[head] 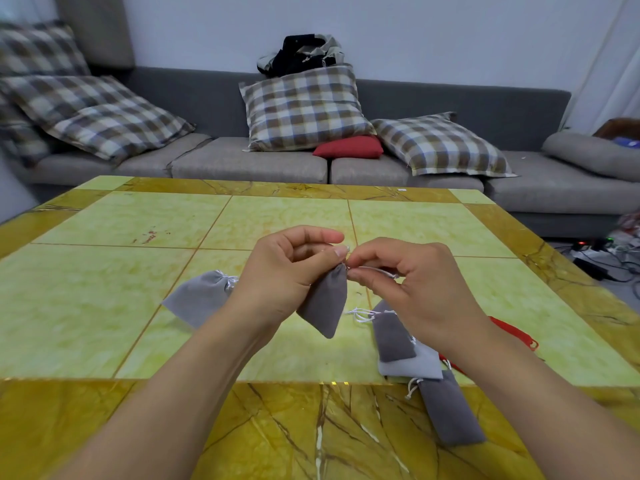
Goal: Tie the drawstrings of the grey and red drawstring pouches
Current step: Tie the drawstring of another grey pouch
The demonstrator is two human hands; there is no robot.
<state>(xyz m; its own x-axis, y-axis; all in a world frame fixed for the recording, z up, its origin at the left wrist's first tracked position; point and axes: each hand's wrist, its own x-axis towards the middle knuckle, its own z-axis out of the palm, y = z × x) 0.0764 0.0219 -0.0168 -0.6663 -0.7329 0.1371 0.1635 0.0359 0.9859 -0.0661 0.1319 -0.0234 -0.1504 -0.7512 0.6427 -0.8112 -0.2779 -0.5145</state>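
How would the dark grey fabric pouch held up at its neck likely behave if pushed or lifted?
The dark grey fabric pouch hangs limp from the left hand pinching its neck, so it is probably floppy and light. Its matte, velvety cloth suggests little slipping. Lying flat like the pouches on the yellow tiled table, it seems unlikely to roll.

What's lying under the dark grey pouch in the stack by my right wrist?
Under the dark grey velvet pouch lies a light grey fabric pouch, resting on another dark grey pouch. The right hand and its wrist cover whatever lies beyond.
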